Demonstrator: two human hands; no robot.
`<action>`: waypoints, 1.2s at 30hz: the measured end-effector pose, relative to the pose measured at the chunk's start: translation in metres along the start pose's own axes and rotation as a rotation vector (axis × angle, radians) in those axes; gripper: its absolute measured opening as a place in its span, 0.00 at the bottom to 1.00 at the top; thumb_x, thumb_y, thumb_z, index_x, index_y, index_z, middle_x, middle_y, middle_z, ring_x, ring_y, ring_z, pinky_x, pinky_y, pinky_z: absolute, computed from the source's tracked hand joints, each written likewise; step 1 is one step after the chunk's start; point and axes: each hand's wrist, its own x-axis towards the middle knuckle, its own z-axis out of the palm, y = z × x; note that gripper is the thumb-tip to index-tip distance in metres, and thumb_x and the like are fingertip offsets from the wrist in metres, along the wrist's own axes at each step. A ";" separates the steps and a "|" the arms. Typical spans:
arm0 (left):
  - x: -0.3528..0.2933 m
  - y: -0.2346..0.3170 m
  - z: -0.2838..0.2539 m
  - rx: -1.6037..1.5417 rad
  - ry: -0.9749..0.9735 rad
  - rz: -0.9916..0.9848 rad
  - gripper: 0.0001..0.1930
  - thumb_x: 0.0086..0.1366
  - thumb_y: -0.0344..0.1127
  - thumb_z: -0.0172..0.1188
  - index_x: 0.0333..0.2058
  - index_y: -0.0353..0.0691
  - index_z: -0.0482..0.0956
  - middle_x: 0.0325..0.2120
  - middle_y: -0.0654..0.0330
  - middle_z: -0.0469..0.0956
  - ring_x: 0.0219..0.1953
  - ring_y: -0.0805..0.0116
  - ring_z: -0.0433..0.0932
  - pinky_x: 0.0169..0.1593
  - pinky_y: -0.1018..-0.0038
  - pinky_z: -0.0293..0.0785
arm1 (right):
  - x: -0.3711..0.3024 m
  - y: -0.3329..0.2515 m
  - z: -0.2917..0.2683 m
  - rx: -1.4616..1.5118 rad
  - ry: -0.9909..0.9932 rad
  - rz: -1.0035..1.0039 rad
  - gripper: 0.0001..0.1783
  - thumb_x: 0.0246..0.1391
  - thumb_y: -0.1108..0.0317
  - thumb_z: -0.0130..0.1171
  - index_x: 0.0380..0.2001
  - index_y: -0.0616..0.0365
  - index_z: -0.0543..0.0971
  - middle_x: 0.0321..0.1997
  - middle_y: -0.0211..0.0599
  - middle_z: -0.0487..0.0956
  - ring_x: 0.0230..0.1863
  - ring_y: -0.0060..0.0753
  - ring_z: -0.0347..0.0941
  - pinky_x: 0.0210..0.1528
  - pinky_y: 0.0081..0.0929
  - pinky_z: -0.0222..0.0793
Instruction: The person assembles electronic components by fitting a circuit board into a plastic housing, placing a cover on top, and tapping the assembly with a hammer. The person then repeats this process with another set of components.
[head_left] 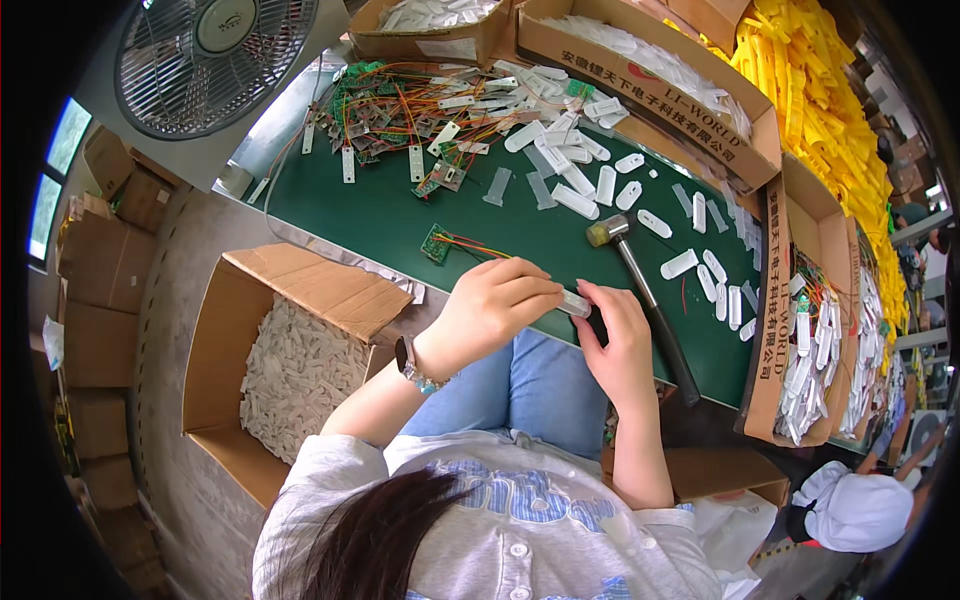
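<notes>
Near the front edge of the green table, my left hand pinches a small white plastic casing. My right hand has its thumb and fingertips closed on the casing's other end. Red and yellow wires run from beside my left hand to a green circuit board lying on the table. My left fingers hide how the wires meet the casing. To the right of my hands rests a mallet with a yellowish head and a black handle. Loose white casings and clear plastic strips lie beyond.
Wired circuit boards are heaped at the back left, near a fan. Cardboard boxes of white parts line the back and right edges. Yellow parts are piled behind. An open carton of white pieces stands left of my legs.
</notes>
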 end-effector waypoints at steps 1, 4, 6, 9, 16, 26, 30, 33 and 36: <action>-0.001 0.002 0.002 0.005 -0.027 -0.014 0.13 0.45 0.27 0.65 0.34 0.38 0.84 0.34 0.63 0.83 0.39 0.63 0.82 0.39 0.68 0.82 | 0.001 -0.001 0.000 0.001 -0.004 -0.007 0.24 0.44 0.82 0.67 0.47 0.60 0.79 0.42 0.41 0.80 0.43 0.45 0.76 0.45 0.37 0.73; -0.010 0.000 0.003 -0.016 -0.083 -0.019 0.15 0.46 0.25 0.65 0.37 0.38 0.84 0.37 0.63 0.83 0.43 0.63 0.81 0.42 0.67 0.81 | 0.001 -0.001 0.000 -0.007 -0.005 -0.033 0.23 0.44 0.83 0.66 0.46 0.60 0.80 0.42 0.40 0.80 0.42 0.45 0.76 0.44 0.37 0.73; -0.013 0.000 0.001 -0.017 -0.113 -0.010 0.16 0.46 0.25 0.65 0.38 0.38 0.84 0.39 0.63 0.82 0.44 0.63 0.80 0.44 0.66 0.81 | 0.000 0.001 0.002 -0.014 -0.002 -0.053 0.22 0.44 0.83 0.65 0.45 0.59 0.81 0.43 0.39 0.80 0.42 0.45 0.75 0.44 0.37 0.73; -0.014 0.003 -0.004 0.016 -0.145 -0.012 0.19 0.45 0.25 0.65 0.40 0.38 0.84 0.42 0.63 0.82 0.47 0.63 0.79 0.48 0.65 0.80 | -0.002 0.004 0.002 -0.074 -0.008 -0.106 0.20 0.43 0.84 0.64 0.42 0.58 0.82 0.43 0.37 0.79 0.42 0.44 0.74 0.43 0.37 0.72; -0.021 0.000 -0.011 0.160 -0.111 -0.082 0.18 0.45 0.26 0.64 0.39 0.41 0.83 0.43 0.66 0.81 0.47 0.64 0.78 0.50 0.65 0.75 | -0.005 0.003 0.003 -0.183 -0.070 -0.155 0.22 0.39 0.82 0.63 0.42 0.56 0.82 0.45 0.35 0.76 0.45 0.42 0.72 0.46 0.39 0.70; -0.009 0.015 -0.017 0.318 -0.169 -0.167 0.12 0.48 0.31 0.61 0.35 0.44 0.82 0.35 0.68 0.79 0.39 0.67 0.75 0.44 0.69 0.71 | -0.002 -0.015 0.005 -0.294 -0.119 -0.099 0.19 0.41 0.80 0.60 0.41 0.61 0.83 0.43 0.39 0.75 0.45 0.42 0.72 0.45 0.39 0.69; -0.017 0.020 -0.018 0.307 -0.222 -0.186 0.12 0.47 0.31 0.61 0.35 0.43 0.82 0.33 0.68 0.79 0.37 0.67 0.75 0.43 0.70 0.70 | -0.004 -0.023 0.012 -0.324 -0.087 -0.071 0.20 0.41 0.80 0.60 0.42 0.61 0.83 0.43 0.41 0.75 0.45 0.43 0.72 0.45 0.39 0.69; -0.019 0.020 -0.018 0.294 -0.222 -0.147 0.12 0.48 0.31 0.61 0.35 0.41 0.82 0.33 0.67 0.79 0.36 0.67 0.74 0.41 0.70 0.71 | -0.007 -0.024 0.015 -0.339 -0.058 -0.038 0.20 0.41 0.80 0.60 0.42 0.61 0.83 0.43 0.41 0.75 0.44 0.43 0.72 0.44 0.39 0.70; -0.014 0.016 -0.025 0.200 -0.274 -0.113 0.11 0.48 0.30 0.62 0.34 0.40 0.81 0.32 0.65 0.77 0.36 0.66 0.75 0.39 0.70 0.74 | -0.005 -0.020 0.016 -0.318 -0.041 -0.057 0.21 0.40 0.80 0.60 0.42 0.61 0.83 0.43 0.41 0.75 0.44 0.43 0.72 0.45 0.39 0.70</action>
